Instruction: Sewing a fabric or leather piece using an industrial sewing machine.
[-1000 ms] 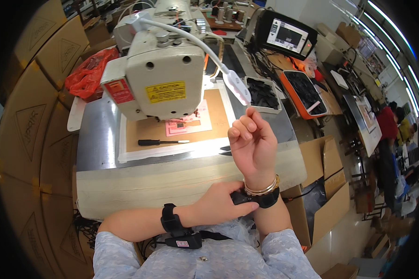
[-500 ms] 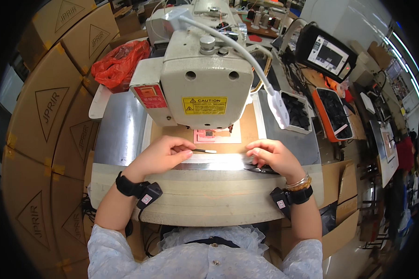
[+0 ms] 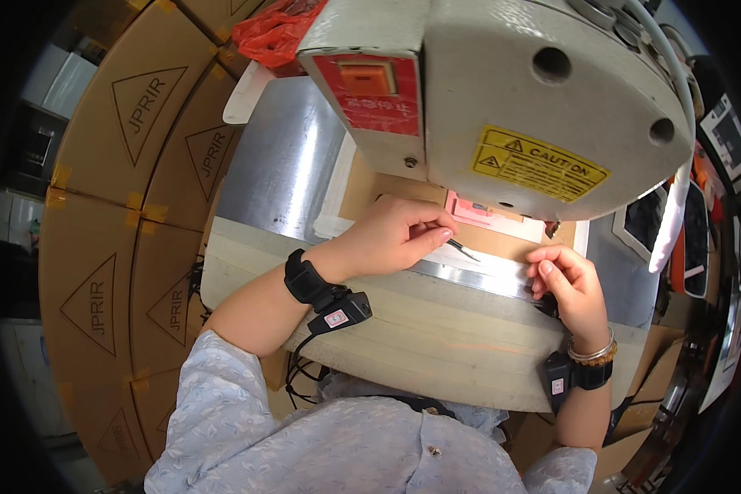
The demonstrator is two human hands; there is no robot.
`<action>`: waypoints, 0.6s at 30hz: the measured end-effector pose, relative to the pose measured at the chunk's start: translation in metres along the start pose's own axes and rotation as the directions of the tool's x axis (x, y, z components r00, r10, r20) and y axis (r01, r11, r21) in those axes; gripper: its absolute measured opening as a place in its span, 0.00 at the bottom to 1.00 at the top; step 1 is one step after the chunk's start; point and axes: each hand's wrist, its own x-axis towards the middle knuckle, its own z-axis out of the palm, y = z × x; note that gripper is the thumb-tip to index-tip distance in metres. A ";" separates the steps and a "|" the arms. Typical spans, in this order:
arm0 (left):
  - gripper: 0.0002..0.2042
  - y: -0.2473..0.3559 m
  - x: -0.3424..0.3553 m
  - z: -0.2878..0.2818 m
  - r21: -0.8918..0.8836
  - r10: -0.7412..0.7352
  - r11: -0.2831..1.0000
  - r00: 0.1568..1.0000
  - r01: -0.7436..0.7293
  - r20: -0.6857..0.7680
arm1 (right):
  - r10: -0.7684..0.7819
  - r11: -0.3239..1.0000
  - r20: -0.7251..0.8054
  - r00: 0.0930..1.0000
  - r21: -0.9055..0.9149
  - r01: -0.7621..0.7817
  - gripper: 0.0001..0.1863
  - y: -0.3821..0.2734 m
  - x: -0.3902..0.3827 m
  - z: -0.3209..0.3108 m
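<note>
My left hand [image 3: 391, 235] is closed, pinching a small dark strip with a whitish end [image 3: 464, 249] between thumb and fingers. The strip points right, over the metal edge at the front of the work plate. My right hand [image 3: 572, 288] hovers at the right end of that edge, its fingers curled in. Anything inside them is hidden. Beside and below its fingers shows part of a dark object [image 3: 545, 305], too covered to name. Beyond my hands, a pink template [image 3: 473, 211] lies on a brown board [image 3: 387, 186] under the head of a sewing machine [image 3: 461, 90].
Cardboard boxes [image 3: 99, 206] are stacked at the left. A red plastic bag [image 3: 276, 37] sits at the back left. A white lamp arm [image 3: 675, 206] hangs down at the right, near a white tray of black pieces [image 3: 638, 222] and an orange-rimmed bin [image 3: 696, 239].
The view has swung left and come closer to the machine. My left hand still pinches the strip, which now slants down to the right. My right hand stays curled near the metal edge.
</note>
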 end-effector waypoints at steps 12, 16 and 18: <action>0.08 0.017 -0.009 -0.017 0.543 0.411 0.800 0.893 -0.257 -0.184 | -0.260 0.962 -0.340 0.904 -0.173 0.211 0.08 -0.005 -0.010 -0.013; 0.10 0.019 -0.010 -0.015 0.563 0.295 0.805 0.949 -0.188 -0.106 | -0.473 0.769 -0.305 0.827 -0.600 0.219 0.07 -0.007 -0.013 -0.018; 0.10 0.018 -0.011 -0.011 0.568 0.245 0.805 0.968 -0.172 -0.054 | -0.471 0.759 -0.297 0.830 -0.617 0.210 0.07 -0.005 -0.010 -0.019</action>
